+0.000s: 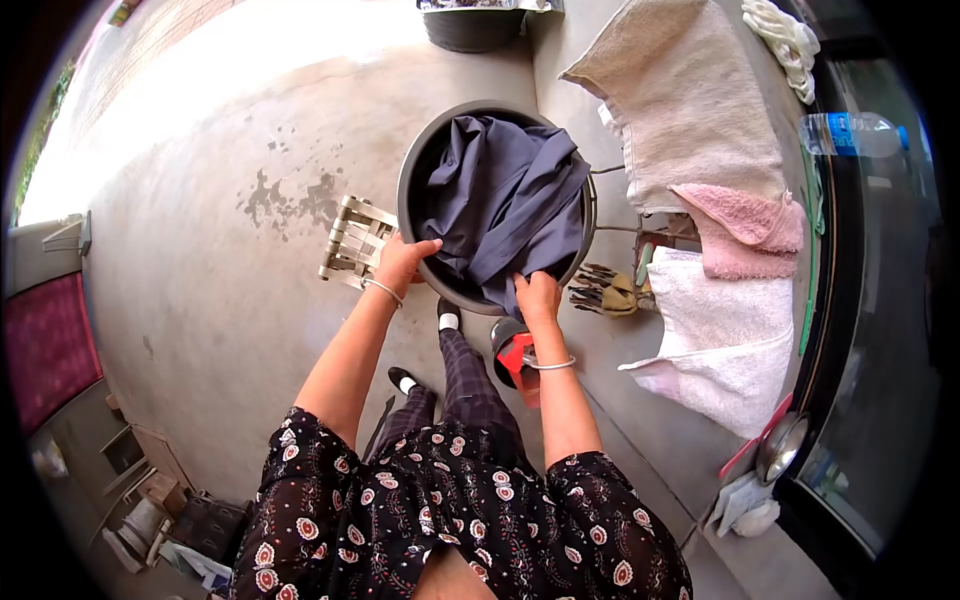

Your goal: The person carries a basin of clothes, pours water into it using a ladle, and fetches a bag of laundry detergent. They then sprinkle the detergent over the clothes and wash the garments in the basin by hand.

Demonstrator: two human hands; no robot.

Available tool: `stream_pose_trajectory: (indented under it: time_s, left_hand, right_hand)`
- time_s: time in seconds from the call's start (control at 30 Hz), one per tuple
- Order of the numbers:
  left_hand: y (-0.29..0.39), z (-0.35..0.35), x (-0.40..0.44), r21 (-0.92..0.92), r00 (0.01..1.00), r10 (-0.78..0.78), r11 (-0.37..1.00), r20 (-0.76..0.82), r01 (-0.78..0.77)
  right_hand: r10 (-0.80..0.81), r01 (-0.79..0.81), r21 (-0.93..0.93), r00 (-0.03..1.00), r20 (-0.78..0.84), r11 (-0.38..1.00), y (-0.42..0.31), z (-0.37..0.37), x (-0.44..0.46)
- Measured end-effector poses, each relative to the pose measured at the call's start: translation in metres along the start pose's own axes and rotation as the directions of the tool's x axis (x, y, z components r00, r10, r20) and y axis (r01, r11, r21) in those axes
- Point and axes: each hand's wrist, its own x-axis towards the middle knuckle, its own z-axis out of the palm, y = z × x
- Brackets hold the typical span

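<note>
A dark grey round basin is held out in front of me, with crumpled dark blue-grey cloth filling it. My left hand grips the basin's near left rim, thumb over the edge and fingers hidden beneath. At the near right rim, my right hand is closed on the edge, its fingertips against the cloth. Just left of the basin, partly behind my left hand, stands a small pale slatted stool. Below my right hand is a dark bucket with something red in it.
On the right hang a beige towel, a pink towel and a white towel. A brush-like bundle lies beside them. Further right are a water bottle and a metal bowl. Another dark tub stands ahead.
</note>
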Motion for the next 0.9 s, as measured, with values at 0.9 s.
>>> stream_pose_trajectory:
  time_s: [0.9]
  left_hand:
    - [-0.042, -0.213, -0.155, -0.470, 0.957, 0.171, 0.842, -0.234, -0.265]
  right_hand:
    - [-0.710, 0.526, 0.524, 0.661, 0.243, 0.670, -0.215, 0.042, -0.091]
